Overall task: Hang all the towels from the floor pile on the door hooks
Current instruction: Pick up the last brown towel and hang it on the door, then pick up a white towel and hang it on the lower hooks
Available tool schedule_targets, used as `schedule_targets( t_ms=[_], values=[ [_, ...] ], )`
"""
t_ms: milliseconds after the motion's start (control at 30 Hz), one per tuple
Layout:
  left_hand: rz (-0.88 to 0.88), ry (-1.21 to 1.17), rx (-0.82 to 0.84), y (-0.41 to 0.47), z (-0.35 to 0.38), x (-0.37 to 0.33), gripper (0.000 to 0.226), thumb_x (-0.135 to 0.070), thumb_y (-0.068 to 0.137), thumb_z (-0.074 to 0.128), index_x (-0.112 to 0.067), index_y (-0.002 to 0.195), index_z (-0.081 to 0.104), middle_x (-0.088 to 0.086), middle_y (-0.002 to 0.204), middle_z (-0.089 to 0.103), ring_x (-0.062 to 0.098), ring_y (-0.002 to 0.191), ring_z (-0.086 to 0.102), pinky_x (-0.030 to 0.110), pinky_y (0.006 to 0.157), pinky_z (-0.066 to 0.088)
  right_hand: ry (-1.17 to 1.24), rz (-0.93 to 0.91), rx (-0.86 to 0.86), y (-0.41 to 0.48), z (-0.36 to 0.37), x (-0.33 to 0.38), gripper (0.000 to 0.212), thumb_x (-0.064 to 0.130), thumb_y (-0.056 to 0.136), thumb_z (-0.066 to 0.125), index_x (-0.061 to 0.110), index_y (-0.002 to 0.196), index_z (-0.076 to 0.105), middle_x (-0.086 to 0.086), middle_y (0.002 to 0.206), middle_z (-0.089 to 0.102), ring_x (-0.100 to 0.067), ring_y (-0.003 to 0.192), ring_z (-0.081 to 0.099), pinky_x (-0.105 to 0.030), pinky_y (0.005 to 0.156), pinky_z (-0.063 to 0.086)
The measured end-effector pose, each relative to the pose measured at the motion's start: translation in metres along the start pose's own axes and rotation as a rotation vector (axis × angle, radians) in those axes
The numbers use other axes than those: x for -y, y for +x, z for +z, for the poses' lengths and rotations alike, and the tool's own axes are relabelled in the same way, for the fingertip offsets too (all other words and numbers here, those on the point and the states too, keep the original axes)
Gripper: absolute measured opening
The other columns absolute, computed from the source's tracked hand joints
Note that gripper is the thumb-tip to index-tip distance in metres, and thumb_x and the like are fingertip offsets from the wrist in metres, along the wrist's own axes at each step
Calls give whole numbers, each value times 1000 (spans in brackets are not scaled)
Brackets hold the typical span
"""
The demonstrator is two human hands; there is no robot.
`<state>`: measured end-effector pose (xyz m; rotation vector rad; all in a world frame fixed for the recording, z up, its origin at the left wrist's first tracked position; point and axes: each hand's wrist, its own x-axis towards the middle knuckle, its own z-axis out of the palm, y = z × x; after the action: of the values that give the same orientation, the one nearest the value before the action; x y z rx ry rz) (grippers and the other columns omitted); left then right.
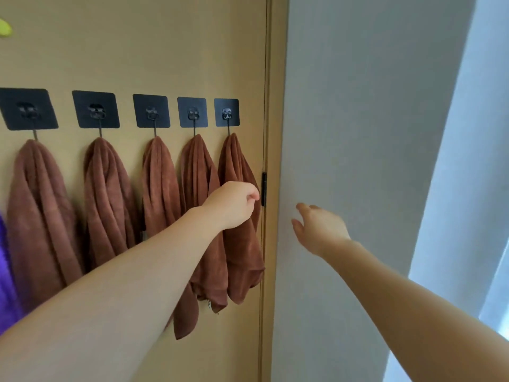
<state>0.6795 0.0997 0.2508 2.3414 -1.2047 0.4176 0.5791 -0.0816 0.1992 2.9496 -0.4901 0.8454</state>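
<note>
1. The left hand (231,204) is reached out in front of the end towel (242,252), covering its middle. Towel shows above and below the hand.
2. Its fingers (252,193) are curled in at the towel's right edge, with the thumb tucked close to them. I cannot tell whether they pinch the cloth or only rest against it.
3. The right hand (316,227) is blurred. It is released, with fingers spread and loosely bent, and holds nothing. It is in front of the grey wall (358,106), right of the door frame and apart from the end towel.
4. The end towel hangs bunched from the end hook (226,113), the rightmost of five black square hooks on the tan door (165,51). Its lower end drapes near the door's hinged edge, just beside the hinge (264,188).
5. To the left hang the next towel (201,183), the middle towel (159,188), the second towel (107,197) and the far-left towel (38,216). All are brown and each hangs on its own hook. The left forearm crosses in front of the next towel and the middle towel.
6. A purple cloth (5,271) shows at the left edge, beside the far-left towel.
7. A yellow-green thing (4,28) is cut off at the upper left of the door.
</note>
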Motion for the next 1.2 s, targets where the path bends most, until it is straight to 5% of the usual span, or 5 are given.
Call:
schedule_targets(
  t_ms=[633, 800, 1000, 1200],
  values=[
    [225, -91, 195, -51, 42, -203, 30, -19, 95, 43, -21, 117, 62, 0, 120, 63, 22, 110, 57, 35, 95, 47, -155, 320, -94, -192, -117, -144, 33, 36, 96, 43, 17, 122, 51, -3, 110, 61, -28, 100, 60, -33, 80, 49],
    [375, -189, 254, -48, 65, -264, 32, -18, 94, 40, -22, 116, 61, -3, 116, 63, 20, 101, 59, 34, 90, 49, -248, 464, -91, -252, -151, -176, 34, 37, 96, 42, 19, 123, 51, -2, 106, 62, -26, 96, 62, -34, 78, 50],
    [671, -331, 297, -35, 93, -353, 30, -17, 93, 41, -19, 112, 63, -4, 101, 64, 21, 93, 59, 37, 87, 51, -422, 725, -105, -331, -201, -211, 22, 34, 94, 42, 14, 98, 52, -1, 89, 57, -30, 81, 58, -32, 65, 42],
    [965, -490, 320, -51, 123, -425, 26, -15, 90, 44, -20, 104, 65, -9, 82, 60, 18, 82, 59, 37, 81, 53, -588, 1055, -81, -410, -243, -198, 33, 38, 96, 44, 18, 121, 54, -7, 114, 62, -31, 103, 60, -34, 74, 43]
  ],
)
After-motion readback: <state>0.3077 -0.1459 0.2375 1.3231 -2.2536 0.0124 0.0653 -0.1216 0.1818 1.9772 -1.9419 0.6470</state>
